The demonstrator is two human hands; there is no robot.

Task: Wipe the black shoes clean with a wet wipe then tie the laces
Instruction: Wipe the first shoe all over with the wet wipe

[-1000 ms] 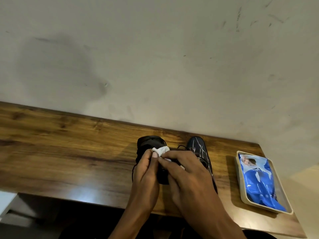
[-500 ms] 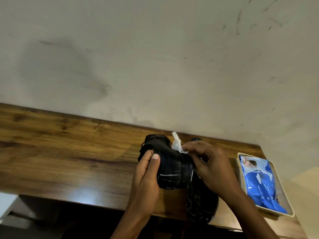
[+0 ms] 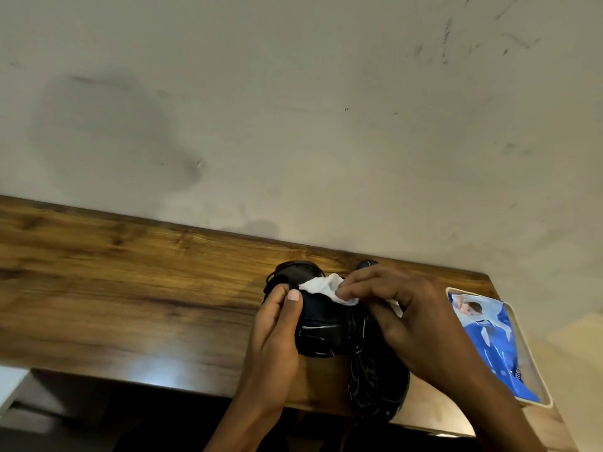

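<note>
Risk: left hand (image 3: 277, 324) grips tilted shoe (image 3: 323, 324) at lower centre of frame; right hand (image 3: 401, 308) pinches wet wipe (image 3: 323, 285) on it. Second shoe (image 3: 378, 386) overhangs bench (image 3: 130, 288) edge, may fall if nudged.

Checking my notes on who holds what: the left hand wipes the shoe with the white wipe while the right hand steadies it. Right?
Not quite. The head view shows the right hand pinching the white wipe against the shoe, while the left hand steadies it.
</note>
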